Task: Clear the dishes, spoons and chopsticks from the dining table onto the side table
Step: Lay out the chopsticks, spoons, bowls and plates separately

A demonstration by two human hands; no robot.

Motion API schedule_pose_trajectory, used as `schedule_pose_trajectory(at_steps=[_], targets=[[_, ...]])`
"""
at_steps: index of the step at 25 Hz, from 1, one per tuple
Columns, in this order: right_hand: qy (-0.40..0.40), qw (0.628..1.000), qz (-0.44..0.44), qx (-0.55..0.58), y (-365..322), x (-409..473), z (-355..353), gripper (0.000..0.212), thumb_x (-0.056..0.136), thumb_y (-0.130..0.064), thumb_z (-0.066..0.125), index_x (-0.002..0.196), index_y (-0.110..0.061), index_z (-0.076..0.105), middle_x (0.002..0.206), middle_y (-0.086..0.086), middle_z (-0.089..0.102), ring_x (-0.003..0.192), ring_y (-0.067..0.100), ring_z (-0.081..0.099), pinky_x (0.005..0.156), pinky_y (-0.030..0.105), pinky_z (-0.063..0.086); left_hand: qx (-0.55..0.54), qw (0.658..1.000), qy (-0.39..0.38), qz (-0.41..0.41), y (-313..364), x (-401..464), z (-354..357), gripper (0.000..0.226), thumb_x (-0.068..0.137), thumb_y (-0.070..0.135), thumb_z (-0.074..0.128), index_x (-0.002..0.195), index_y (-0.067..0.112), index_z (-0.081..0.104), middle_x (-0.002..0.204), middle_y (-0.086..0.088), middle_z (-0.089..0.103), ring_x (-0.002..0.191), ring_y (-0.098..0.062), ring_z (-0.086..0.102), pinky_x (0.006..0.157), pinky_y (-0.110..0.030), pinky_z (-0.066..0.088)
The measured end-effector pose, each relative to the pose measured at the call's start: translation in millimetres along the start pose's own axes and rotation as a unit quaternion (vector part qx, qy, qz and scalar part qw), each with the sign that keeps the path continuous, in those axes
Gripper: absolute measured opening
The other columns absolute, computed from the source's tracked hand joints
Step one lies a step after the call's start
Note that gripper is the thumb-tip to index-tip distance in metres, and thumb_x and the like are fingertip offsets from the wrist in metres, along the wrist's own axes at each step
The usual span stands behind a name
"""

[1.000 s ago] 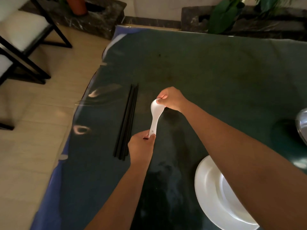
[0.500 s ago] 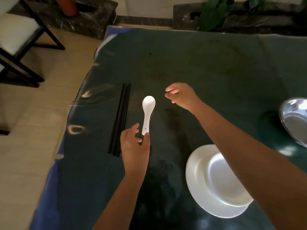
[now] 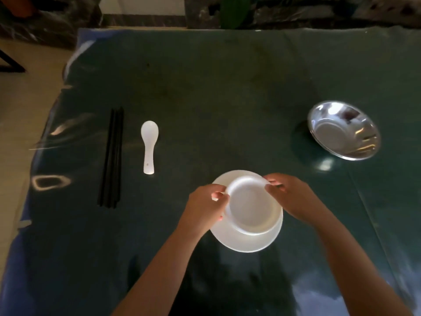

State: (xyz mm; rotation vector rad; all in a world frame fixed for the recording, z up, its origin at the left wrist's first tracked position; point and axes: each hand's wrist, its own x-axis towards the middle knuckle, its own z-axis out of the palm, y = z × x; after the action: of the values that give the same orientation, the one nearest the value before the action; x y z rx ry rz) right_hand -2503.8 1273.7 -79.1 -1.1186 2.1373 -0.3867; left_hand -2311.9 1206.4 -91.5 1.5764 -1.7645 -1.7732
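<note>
A small white dish [image 3: 251, 207] sits on top of a larger white plate [image 3: 245, 244] near the front middle of the dark green table [image 3: 216, 87]. My left hand [image 3: 206, 207] pinches the small dish's left rim, and my right hand [image 3: 290, 197] pinches its right rim. To the left, a white ceramic spoon [image 3: 148, 147] lies flat on the table, bowl pointing away. Black chopsticks [image 3: 112, 158] lie in a bundle left of the spoon. A shiny steel dish [image 3: 342, 131] stands at the right.
The table's left edge [image 3: 41, 156] drops to a pale tiled floor. Dark stone planters with green leaves [image 3: 232, 12] line the far side behind the table. A black chair leg [image 3: 11, 65] shows at the far left.
Both hands let go of the spoon, which now lies on the table beside the chopsticks. They moved right and toward me and took hold of the small white dish's rim.
</note>
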Motion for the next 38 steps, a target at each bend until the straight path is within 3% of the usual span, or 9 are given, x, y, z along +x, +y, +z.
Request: schedule_pose_trajectory(at_steps=[3, 6, 11, 16, 26, 30, 33, 36, 38], targets=[[0.016, 0.998, 0.029, 0.054, 16, -2, 7, 0.024, 0.088, -0.022, 0.052, 0.107, -0.026, 0.066, 0.093, -0.003, 0.067, 0.073, 0.012, 0.064, 0.063, 0.017, 0.044, -0.032, 0.999, 0.001, 0.0, -4, -2, -2, 0.013, 0.084, 0.021, 0.06, 0.077, 0.028, 0.068, 0.079, 0.006, 0.068, 0.07, -0.01, 0.069, 0.055, -0.02, 0.056], [0.036, 0.994, 0.038, 0.094, 19, -5, 11, 0.021, 0.085, -0.021, 0.057, 0.101, -0.026, 0.069, 0.075, -0.009, 0.064, 0.058, 0.002, 0.062, 0.047, 0.004, 0.041, -0.021, 0.999, 0.022, 0.018, -7, -2, -4, 0.019, 0.082, 0.016, 0.06, 0.072, 0.027, 0.072, 0.071, 0.004, 0.07, 0.063, -0.009, 0.069, 0.065, -0.024, 0.058], [0.038, 0.993, -0.027, 0.107, -19, 28, 9, 0.018, 0.082, -0.019, 0.059, 0.092, -0.026, 0.072, 0.064, -0.018, 0.063, 0.057, 0.009, 0.067, 0.067, 0.026, 0.054, -0.055, 0.996, 0.075, 0.017, 3, 21, -33, 0.007, 0.083, 0.015, 0.064, 0.083, 0.016, 0.071, 0.079, 0.003, 0.071, 0.071, -0.007, 0.069, 0.061, -0.017, 0.056], [0.014, 0.982, -0.043, 0.181, -76, 93, 10, 0.017, 0.082, -0.013, 0.056, 0.087, -0.019, 0.071, 0.078, 0.003, 0.069, 0.067, 0.017, 0.07, 0.066, 0.031, 0.06, -0.078, 0.984, 0.161, 0.019, 24, 61, -80, 0.014, 0.083, 0.01, 0.062, 0.072, 0.019, 0.065, 0.076, 0.001, 0.066, 0.072, -0.011, 0.066, 0.053, -0.014, 0.055], [-0.035, 0.984, -0.048, 0.17, -111, 152, 35, 0.027, 0.086, -0.009, 0.054, 0.111, -0.009, 0.065, 0.099, 0.008, 0.064, 0.081, 0.023, 0.068, 0.052, 0.022, 0.057, -0.104, 0.964, 0.244, -0.017, 7, 106, -109, 0.007, 0.081, 0.009, 0.062, 0.077, 0.011, 0.067, 0.075, -0.005, 0.065, 0.071, -0.013, 0.065, 0.061, -0.023, 0.054], [-0.033, 0.982, -0.045, 0.18, -108, 153, 37, 0.025, 0.086, -0.011, 0.054, 0.108, -0.01, 0.066, 0.094, 0.007, 0.066, 0.082, 0.022, 0.068, 0.056, 0.024, 0.057, -0.092, 0.965, 0.246, -0.008, 5, 109, -107, 0.008, 0.082, 0.011, 0.06, 0.078, 0.013, 0.067, 0.077, -0.006, 0.065, 0.074, -0.016, 0.065, 0.068, -0.027, 0.055], [-0.034, 0.975, -0.03, 0.218, -105, 147, 36, 0.023, 0.086, -0.014, 0.055, 0.106, -0.008, 0.065, 0.097, 0.012, 0.068, 0.082, 0.022, 0.068, 0.066, 0.03, 0.059, -0.075, 0.971, 0.227, -0.007, 7, 100, -105, 0.022, 0.086, 0.015, 0.054, 0.103, 0.006, 0.066, 0.088, -0.008, 0.067, 0.084, -0.019, 0.066, 0.075, -0.032, 0.056], [-0.024, 0.974, -0.023, 0.224, -87, 127, 24, 0.023, 0.088, -0.02, 0.052, 0.106, -0.012, 0.064, 0.096, 0.007, 0.069, 0.082, 0.019, 0.069, 0.081, 0.035, 0.057, -0.055, 0.961, 0.268, 0.034, 5, 68, -98, 0.029, 0.087, 0.022, 0.05, 0.113, 0.016, 0.061, 0.092, 0.003, 0.066, 0.09, -0.018, 0.067, 0.081, -0.037, 0.055], [0.025, 0.982, -0.033, 0.187, -63, 101, 14, 0.022, 0.087, -0.023, 0.053, 0.105, -0.021, 0.065, 0.094, -0.002, 0.068, 0.084, 0.013, 0.067, 0.082, 0.028, 0.055, -0.03, 0.961, 0.266, 0.076, -4, 38, -85, 0.025, 0.087, 0.027, 0.05, 0.108, 0.026, 0.062, 0.089, 0.009, 0.067, 0.087, -0.013, 0.067, 0.084, -0.039, 0.053]])
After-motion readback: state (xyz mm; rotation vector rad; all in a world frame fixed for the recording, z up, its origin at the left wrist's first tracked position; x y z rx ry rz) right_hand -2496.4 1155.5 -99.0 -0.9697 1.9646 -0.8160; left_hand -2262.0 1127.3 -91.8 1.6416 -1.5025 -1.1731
